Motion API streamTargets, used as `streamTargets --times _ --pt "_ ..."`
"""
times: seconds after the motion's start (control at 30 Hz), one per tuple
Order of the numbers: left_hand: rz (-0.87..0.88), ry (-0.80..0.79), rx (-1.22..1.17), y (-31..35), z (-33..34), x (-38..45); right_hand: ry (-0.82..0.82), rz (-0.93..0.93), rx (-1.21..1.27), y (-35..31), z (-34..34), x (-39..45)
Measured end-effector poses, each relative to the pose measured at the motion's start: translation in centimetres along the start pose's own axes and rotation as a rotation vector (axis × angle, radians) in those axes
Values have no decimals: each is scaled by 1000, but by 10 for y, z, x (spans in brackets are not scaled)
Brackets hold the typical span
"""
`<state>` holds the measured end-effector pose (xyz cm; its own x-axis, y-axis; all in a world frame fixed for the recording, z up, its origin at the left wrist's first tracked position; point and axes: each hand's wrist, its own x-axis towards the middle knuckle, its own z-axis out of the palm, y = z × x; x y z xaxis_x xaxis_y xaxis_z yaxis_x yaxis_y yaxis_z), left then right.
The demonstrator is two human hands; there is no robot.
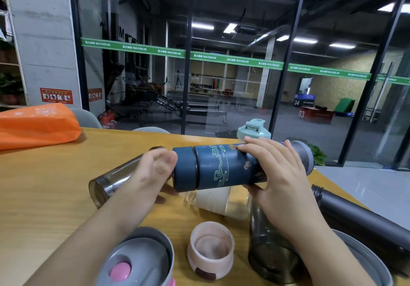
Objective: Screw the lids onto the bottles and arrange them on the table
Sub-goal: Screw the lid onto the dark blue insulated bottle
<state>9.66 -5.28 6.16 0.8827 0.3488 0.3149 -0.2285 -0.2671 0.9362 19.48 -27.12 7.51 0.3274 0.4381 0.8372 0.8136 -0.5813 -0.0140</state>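
Blue bottle (224, 167) held sideways above the table (44, 186), centre of frame, its blue lid (184, 170) on the left end. Right hand (277, 174) wraps the bottle body, fingers (261, 146) curled over the top and thumb underneath, a firm grip. Left hand (155, 170) sits at the lid end, fingers curled round the lid's end face; the grip looks closed on the lid, though the fingertips are partly hidden behind it.

Below the blue bottle lies a clear bottle with a cream sleeve (221, 203), on its side on the table. A smoky grey bottle (111, 183) lies on its side in the left middle, partly behind the left wrist. A dark see-through bottle (270, 252) stands open at lower right, just beside the right forearm. A black bottle (363, 221) lies on its side at the right edge, mouth open. A pink lid (210, 250) sits upside down at bottom centre, threads showing. A grey lid with a pink button (142, 261) is at bottom left. Part of a grey rim (363, 257) shows at lower right.

Behind the hands, a mint lid (254, 129) of an upright bottle and a grey bottle end (304, 155) at the right. Orange bag (37, 123) at upper left of the table.
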Motion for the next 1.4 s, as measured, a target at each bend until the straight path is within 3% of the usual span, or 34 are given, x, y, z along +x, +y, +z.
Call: streamTargets --times 0.23,0.6,0.77,0.93,1.2,1.4 --pt "45 -88 61 5 1 -7 -5 -2 13 0 0 0" --pt "290 -139 121 3 0 -10 3 8 8 1 1 -1" --pt "184 -139 133 5 0 -12 6 2 5 2 2 -1" --pt "41 -31 97 7 1 -12 -5 -10 8 1 1 -1" --pt "31 -81 101 8 2 -11 3 -23 10 1 1 0" --pt "179 -109 105 6 -2 -11 26 -10 13 3 1 0"
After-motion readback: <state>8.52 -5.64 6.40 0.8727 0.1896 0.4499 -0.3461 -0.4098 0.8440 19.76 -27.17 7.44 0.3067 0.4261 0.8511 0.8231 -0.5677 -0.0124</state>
